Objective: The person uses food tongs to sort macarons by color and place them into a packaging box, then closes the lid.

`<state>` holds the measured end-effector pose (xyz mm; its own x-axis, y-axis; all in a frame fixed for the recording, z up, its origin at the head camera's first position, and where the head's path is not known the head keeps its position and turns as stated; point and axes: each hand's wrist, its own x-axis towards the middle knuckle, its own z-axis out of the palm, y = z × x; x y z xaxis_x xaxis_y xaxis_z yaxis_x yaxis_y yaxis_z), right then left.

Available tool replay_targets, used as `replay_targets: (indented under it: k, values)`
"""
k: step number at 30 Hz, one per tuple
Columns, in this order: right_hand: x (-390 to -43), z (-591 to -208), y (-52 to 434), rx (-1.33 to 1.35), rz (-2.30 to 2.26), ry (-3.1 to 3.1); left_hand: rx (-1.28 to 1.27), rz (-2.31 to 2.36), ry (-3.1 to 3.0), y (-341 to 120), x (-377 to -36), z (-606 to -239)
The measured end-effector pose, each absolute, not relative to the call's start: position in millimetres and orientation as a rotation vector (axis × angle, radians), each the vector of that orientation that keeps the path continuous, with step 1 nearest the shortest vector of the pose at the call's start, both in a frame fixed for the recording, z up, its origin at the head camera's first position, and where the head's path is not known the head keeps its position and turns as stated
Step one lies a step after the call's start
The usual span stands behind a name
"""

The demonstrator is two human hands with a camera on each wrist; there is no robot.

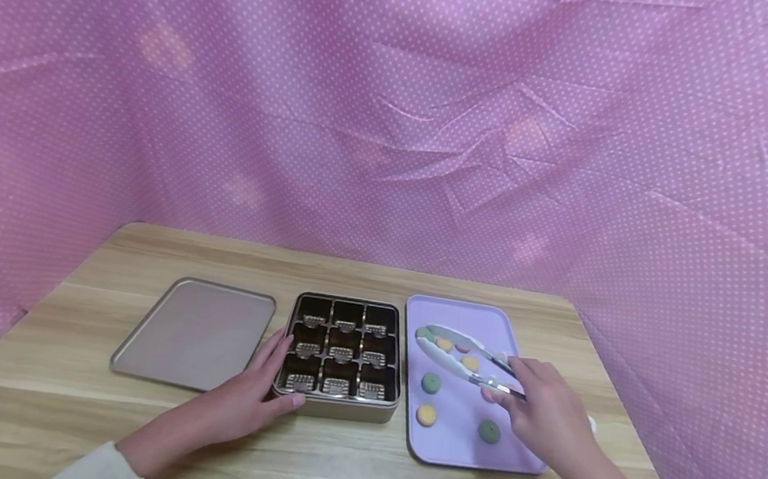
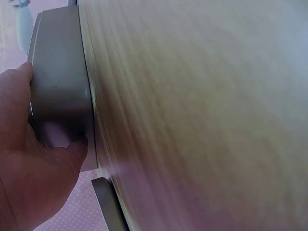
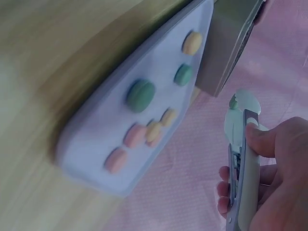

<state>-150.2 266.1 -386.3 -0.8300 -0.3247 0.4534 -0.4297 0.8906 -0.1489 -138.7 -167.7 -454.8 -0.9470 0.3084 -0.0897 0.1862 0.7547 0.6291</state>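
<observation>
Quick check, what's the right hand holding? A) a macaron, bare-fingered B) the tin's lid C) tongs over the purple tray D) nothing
C: the right hand grips the tongs above the purple tray of macarons, while the lid lies untouched at the far left.

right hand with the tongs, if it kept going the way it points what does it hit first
Probably the green macaron at the far left of the purple tray, just beyond the tongs held by the right hand; depth is unclear.
</observation>
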Motion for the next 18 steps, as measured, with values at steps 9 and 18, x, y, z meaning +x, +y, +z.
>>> replay_targets:
  k: [9, 18]
  values:
    - [-152, -388, 239, 0.634, 0.336, -2.607, 0.385, 0.951, 2.759, -168, -139, -453]
    - [-154, -391, 210, 0.725, 0.296, -2.579, 0.381, 0.958, 2.758, -168, -139, -453]
